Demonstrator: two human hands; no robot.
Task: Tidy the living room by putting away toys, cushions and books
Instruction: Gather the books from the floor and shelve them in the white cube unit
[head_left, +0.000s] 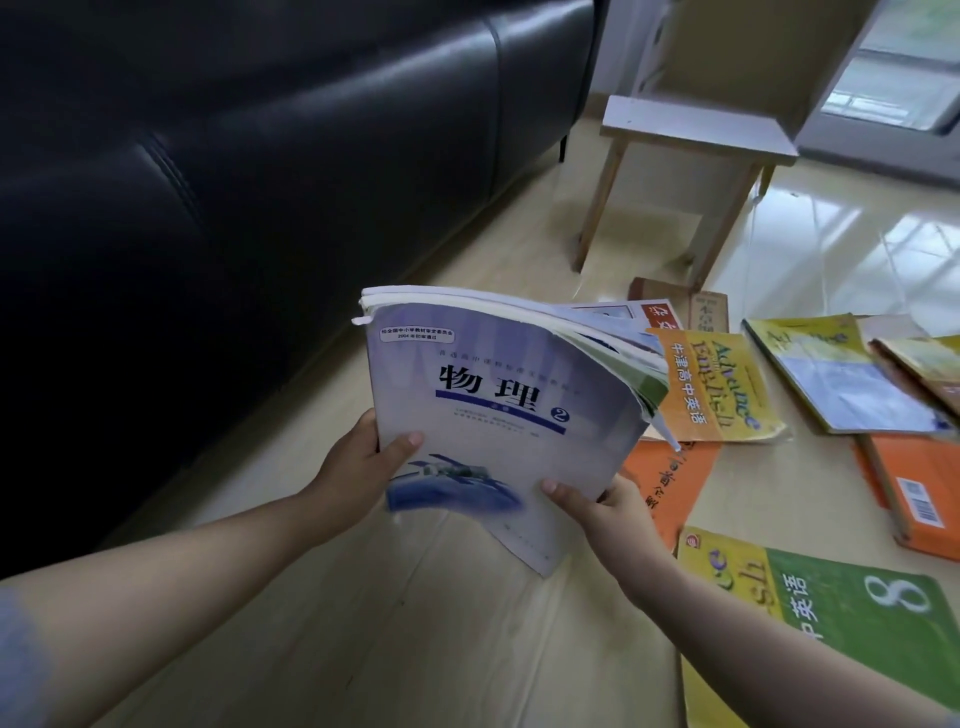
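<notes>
A stack of soft-cover books (498, 395), topped by a pale blue physics textbook, is held up above the floor in the middle of the view. My left hand (363, 460) grips its lower left edge, thumb on the cover. My right hand (597, 506) grips its lower right corner, thumb on top. More books lie on the floor to the right: a yellow English book (722, 389), an orange book (670, 483), a green and yellow book (831, 623), an orange book with a barcode (919, 493) and a yellow and blue book (841, 374).
A black leather sofa (234, 182) fills the left side. A small wooden stool (696, 130) stands at the back on the glossy tiled floor (389, 623). A glass door (904, 67) is at the top right. Bare floor lies beneath my arms.
</notes>
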